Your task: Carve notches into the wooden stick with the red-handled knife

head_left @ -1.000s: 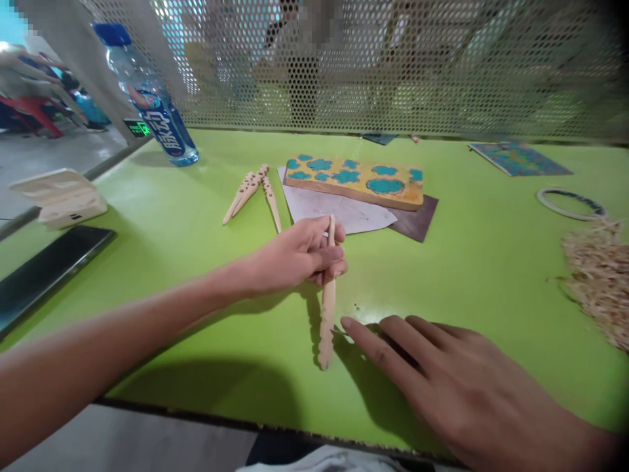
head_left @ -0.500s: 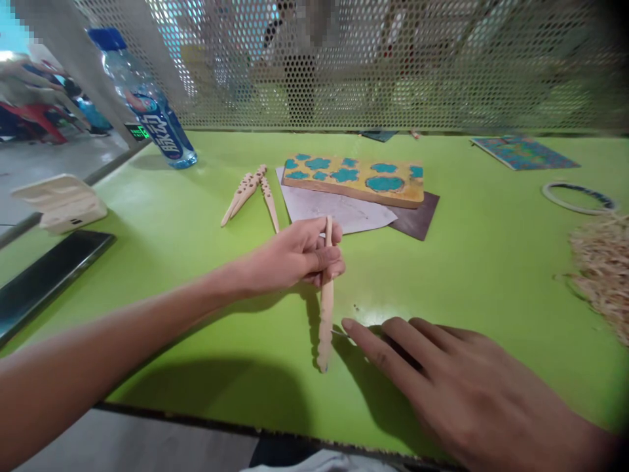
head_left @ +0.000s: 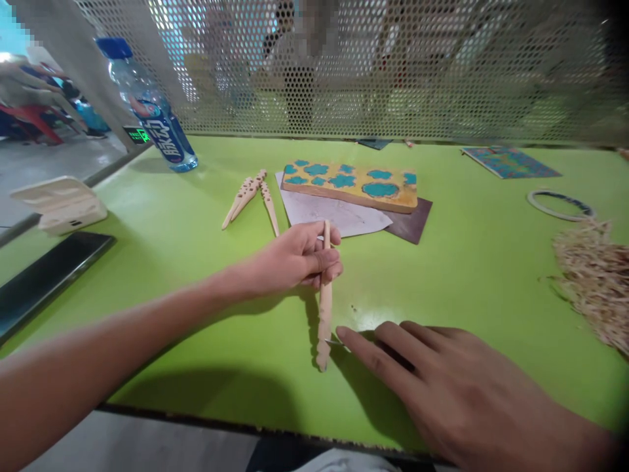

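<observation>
Pinched between the thumb and fingers of my left hand is a slim pale wooden stick. The stick points toward me, just above the green table, and its near half has notched, wavy edges. My right hand is closed round a carving knife whose thin metal blade sticks out past the index fingertip; the handle is hidden under the palm. The blade's tip touches the stick's right edge near its lower end. Beyond my left hand lie several carved wooden pieces with notches and pointed ends.
A yellow board with turquoise patches rests on white paper and a dark sheet. At left stand a water bottle, a phone and a white stand. Wood shavings and a ring lie right.
The knife blade has moved slightly down and left, from beside the stick onto its edge. My left hand holds the stick almost still. The view has shifted a little.
</observation>
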`<state>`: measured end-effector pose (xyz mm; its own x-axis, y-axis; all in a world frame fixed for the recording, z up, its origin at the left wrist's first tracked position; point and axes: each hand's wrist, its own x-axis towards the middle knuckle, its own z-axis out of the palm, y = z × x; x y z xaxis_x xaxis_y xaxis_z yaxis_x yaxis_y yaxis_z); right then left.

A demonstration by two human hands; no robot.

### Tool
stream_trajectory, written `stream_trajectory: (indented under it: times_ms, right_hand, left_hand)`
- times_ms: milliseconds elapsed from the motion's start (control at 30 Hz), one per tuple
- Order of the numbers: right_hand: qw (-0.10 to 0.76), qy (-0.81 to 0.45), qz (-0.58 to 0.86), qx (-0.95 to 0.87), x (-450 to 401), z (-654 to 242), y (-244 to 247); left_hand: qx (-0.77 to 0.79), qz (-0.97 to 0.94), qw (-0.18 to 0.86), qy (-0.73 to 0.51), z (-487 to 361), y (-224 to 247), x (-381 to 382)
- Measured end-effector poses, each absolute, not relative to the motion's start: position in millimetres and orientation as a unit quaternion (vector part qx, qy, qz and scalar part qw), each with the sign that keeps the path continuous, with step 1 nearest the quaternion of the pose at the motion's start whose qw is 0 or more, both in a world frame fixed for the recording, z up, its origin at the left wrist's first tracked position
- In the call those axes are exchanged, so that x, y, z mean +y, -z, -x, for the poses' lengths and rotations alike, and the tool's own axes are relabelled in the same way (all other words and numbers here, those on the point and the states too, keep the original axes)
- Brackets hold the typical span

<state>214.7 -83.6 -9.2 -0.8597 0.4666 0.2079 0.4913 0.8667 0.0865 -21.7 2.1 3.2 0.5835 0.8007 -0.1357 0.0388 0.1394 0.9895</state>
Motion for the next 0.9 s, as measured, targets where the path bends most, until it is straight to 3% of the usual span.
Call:
stream_trajectory:
  times_ms: [900]
  right_hand:
    - [0.076,0.105,0.244,-0.961,-90,-212,6]
  left_hand:
    - [0.348,-0.658,0.617,-0.258,25,-16,2]
